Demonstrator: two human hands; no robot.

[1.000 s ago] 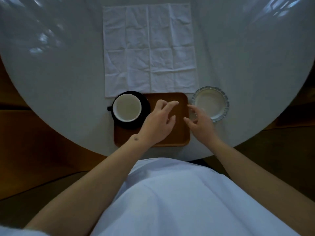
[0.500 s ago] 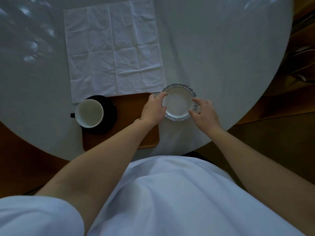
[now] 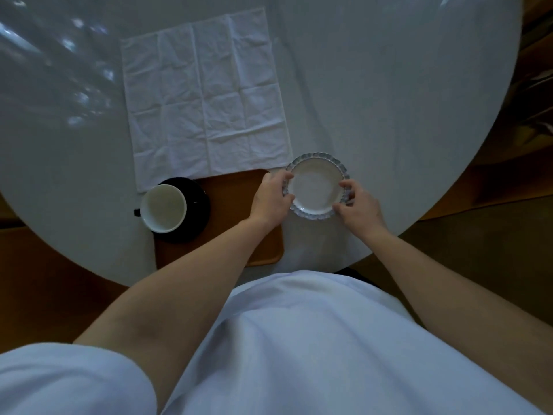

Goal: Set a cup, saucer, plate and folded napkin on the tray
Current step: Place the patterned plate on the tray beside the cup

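Note:
A small white plate (image 3: 315, 187) with a blue fluted rim sits on the table just right of the brown tray (image 3: 230, 190). My left hand (image 3: 270, 199) grips its left rim and my right hand (image 3: 357, 205) grips its lower right rim. On the tray's left end a white cup (image 3: 163, 208) with a dark handle stands on a black saucer (image 3: 196, 202). A white napkin (image 3: 206, 97), unfolded and creased, lies flat on the table beyond the tray, its near edge touching the tray's far side.
The round table (image 3: 404, 100) is covered in a pale cloth, and its edge curves close on the right and near side. Brown floor (image 3: 493, 229) shows beyond it. My white shirt (image 3: 299, 339) fills the bottom of the view.
Both hands moved from over the tray to the plate and closed on its rim. The view shifted, so the tray and cup now sit further left.

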